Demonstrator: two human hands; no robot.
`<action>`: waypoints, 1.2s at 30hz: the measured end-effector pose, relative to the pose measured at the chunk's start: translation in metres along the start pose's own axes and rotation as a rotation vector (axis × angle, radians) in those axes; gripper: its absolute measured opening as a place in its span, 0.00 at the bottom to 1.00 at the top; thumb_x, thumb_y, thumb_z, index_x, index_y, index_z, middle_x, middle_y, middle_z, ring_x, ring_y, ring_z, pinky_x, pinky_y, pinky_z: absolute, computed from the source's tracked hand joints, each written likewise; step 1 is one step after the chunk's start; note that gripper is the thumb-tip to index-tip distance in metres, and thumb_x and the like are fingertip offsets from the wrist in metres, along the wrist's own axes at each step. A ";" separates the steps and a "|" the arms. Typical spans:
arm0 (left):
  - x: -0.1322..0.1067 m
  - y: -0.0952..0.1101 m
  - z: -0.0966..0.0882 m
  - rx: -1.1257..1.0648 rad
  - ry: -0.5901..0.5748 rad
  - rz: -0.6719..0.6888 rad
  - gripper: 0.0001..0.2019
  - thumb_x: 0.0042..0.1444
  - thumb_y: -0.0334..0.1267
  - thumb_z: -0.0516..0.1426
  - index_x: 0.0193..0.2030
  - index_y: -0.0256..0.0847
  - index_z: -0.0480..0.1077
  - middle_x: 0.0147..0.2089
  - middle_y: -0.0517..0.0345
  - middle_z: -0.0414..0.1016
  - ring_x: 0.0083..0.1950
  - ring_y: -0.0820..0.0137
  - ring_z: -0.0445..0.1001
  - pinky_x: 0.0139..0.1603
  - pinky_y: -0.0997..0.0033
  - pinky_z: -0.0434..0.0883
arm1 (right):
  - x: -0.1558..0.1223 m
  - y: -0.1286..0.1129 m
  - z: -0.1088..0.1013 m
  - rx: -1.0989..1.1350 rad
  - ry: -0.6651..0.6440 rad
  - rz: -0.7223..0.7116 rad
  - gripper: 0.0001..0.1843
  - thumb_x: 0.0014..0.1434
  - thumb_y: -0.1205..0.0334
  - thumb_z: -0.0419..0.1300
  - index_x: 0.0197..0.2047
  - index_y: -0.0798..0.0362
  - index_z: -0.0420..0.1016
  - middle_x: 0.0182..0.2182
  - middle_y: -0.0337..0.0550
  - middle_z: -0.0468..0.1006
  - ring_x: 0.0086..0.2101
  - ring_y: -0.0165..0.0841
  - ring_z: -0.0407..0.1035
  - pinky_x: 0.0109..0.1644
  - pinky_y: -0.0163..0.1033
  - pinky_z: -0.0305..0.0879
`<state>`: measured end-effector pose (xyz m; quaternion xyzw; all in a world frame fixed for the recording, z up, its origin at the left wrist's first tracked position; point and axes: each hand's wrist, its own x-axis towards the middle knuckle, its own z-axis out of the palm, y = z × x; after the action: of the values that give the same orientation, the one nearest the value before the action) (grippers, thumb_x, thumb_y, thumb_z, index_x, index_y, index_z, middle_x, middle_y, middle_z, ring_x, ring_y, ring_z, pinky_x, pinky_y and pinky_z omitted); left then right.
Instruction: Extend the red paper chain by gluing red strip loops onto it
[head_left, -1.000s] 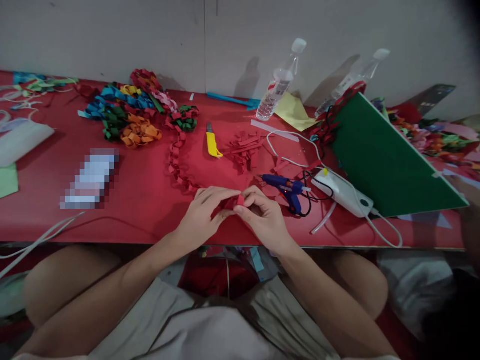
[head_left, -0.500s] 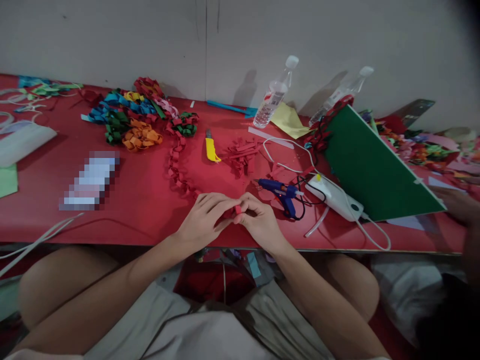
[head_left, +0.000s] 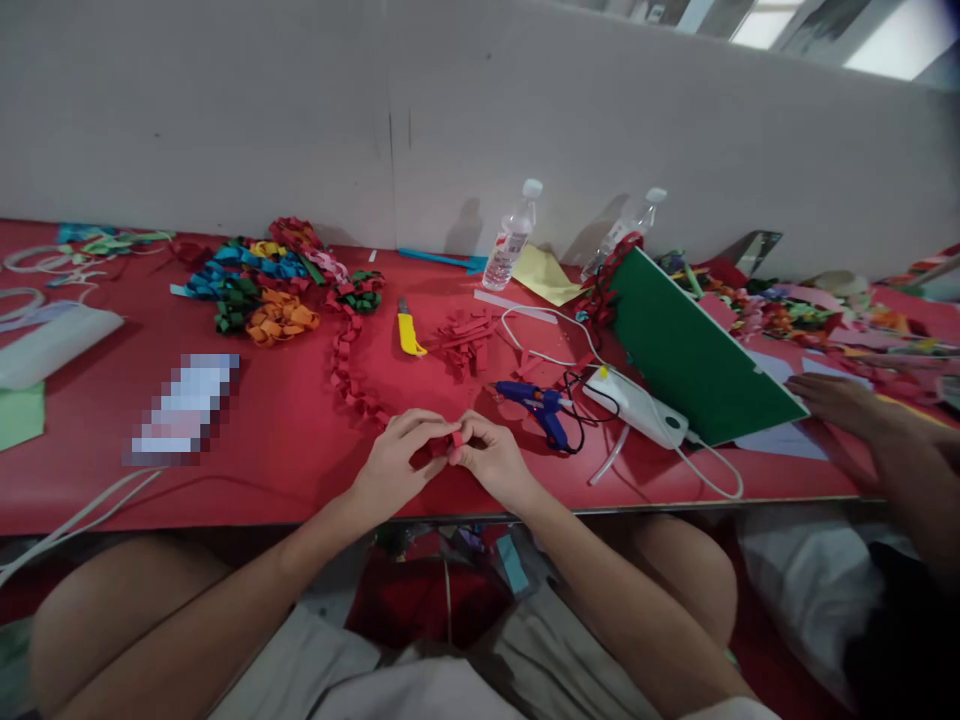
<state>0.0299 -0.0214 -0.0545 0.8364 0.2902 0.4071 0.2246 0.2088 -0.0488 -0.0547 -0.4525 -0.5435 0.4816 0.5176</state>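
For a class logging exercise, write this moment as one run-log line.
left hand: holding red chain; right hand: pinching red paper; glue gun: lying right of hands; knife: lying beyond hands

I am looking into a shared craft workspace, workshop or classroom I cannot tell: a long red-covered table runs along a pale partition, strewn with colored paper chains, a glue gun and a yellow cutter, a co-worker's arm at right.

Seemingly narrow gap between right hand and glue gun.
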 end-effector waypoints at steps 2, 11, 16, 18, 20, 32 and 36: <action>0.002 0.000 -0.002 -0.041 0.015 -0.030 0.14 0.60 0.35 0.62 0.53 0.44 0.74 0.47 0.52 0.76 0.48 0.68 0.75 0.50 0.68 0.72 | 0.001 -0.001 -0.001 0.035 -0.051 0.049 0.22 0.47 0.49 0.73 0.23 0.53 0.66 0.26 0.33 0.65 0.29 0.28 0.59 0.35 0.35 0.55; 0.005 0.000 -0.005 0.012 0.053 -0.001 0.11 0.58 0.40 0.63 0.48 0.44 0.78 0.36 0.57 0.78 0.37 0.71 0.75 0.41 0.69 0.69 | 0.004 -0.001 -0.001 0.089 -0.064 0.043 0.24 0.46 0.45 0.73 0.22 0.54 0.69 0.26 0.34 0.67 0.29 0.28 0.61 0.36 0.35 0.57; 0.006 0.001 -0.004 0.081 0.038 -0.017 0.10 0.61 0.41 0.61 0.47 0.43 0.77 0.37 0.57 0.77 0.37 0.71 0.74 0.42 0.68 0.67 | 0.004 -0.002 -0.002 0.067 -0.071 0.061 0.24 0.46 0.44 0.73 0.25 0.53 0.69 0.27 0.34 0.66 0.29 0.28 0.61 0.36 0.35 0.58; 0.006 0.003 -0.003 0.118 0.034 -0.035 0.10 0.62 0.41 0.60 0.48 0.43 0.75 0.37 0.57 0.76 0.38 0.70 0.73 0.43 0.68 0.67 | 0.004 -0.002 -0.002 0.074 -0.084 0.084 0.23 0.46 0.43 0.72 0.28 0.53 0.70 0.27 0.34 0.66 0.30 0.28 0.61 0.37 0.35 0.58; 0.005 0.004 -0.003 0.154 0.024 -0.037 0.10 0.63 0.41 0.59 0.49 0.43 0.74 0.37 0.57 0.75 0.39 0.70 0.73 0.45 0.67 0.66 | 0.005 0.000 -0.002 0.078 -0.080 0.080 0.24 0.47 0.42 0.72 0.28 0.53 0.70 0.28 0.34 0.67 0.30 0.29 0.61 0.37 0.35 0.58; 0.001 0.000 0.002 0.201 -0.064 -0.055 0.09 0.64 0.40 0.58 0.49 0.42 0.71 0.44 0.54 0.77 0.46 0.67 0.74 0.51 0.62 0.64 | 0.005 0.006 -0.001 -0.096 0.005 0.013 0.21 0.48 0.48 0.72 0.26 0.52 0.68 0.28 0.35 0.68 0.30 0.29 0.62 0.36 0.35 0.60; 0.000 0.001 0.001 0.231 -0.078 -0.015 0.08 0.64 0.38 0.58 0.48 0.42 0.70 0.43 0.55 0.76 0.45 0.66 0.74 0.50 0.62 0.64 | -0.001 0.005 0.002 -0.224 0.041 -0.056 0.20 0.51 0.51 0.70 0.23 0.52 0.66 0.26 0.35 0.68 0.29 0.30 0.63 0.35 0.36 0.60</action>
<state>0.0314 -0.0225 -0.0544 0.8697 0.3326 0.3364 0.1409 0.2069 -0.0489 -0.0600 -0.5019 -0.5955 0.3939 0.4881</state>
